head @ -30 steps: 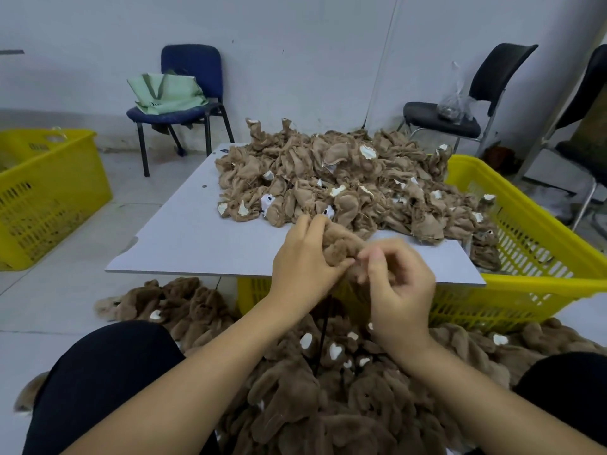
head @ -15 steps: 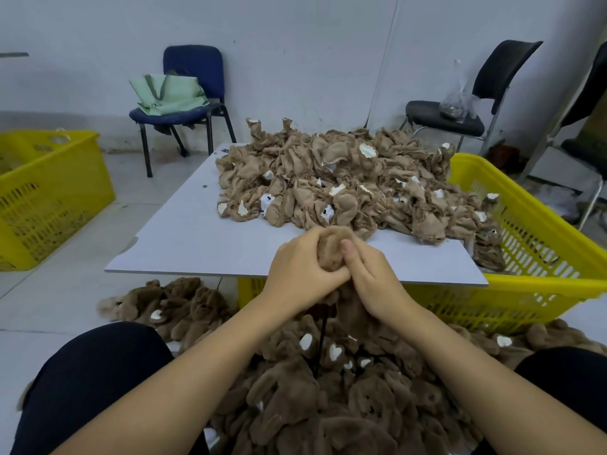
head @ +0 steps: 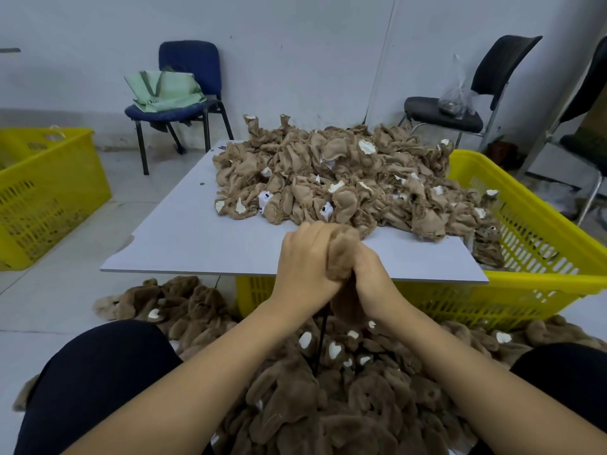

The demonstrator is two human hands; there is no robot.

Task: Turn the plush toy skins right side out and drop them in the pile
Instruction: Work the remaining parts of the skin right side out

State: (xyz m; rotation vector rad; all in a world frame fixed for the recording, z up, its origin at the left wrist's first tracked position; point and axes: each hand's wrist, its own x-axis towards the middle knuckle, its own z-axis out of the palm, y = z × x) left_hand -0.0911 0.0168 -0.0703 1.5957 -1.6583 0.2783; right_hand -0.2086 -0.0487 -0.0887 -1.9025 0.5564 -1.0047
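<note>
Since a second ago your right hand point(head: 372, 274) has closed in against your left hand point(head: 305, 261), so both now grip one plush skin point(head: 341, 254) between them at the centre of the frame, just over the near edge of the white bench point(head: 184, 238).

Largest is the heap of inside-out skins point(head: 345, 178) on the bench, upper centre: pale tan, flat woven backing outward, frayed seams, with small white patches showing. Next, the pile of turned skins point(head: 361, 389) on the floor between your knees, lower centre: darker brown, fluffy, with white heart-like patches and a face or two visible. A yellow basket point(head: 532, 244) sits under the bench at the right, another yellow basket point(head: 42, 192) at the left edge.

The skin you hold is small by comparison: its fuzzy brown side bulges out above your fists, and more of it hangs below them. Both hands are curled tight on it, knuckles touching.
</note>
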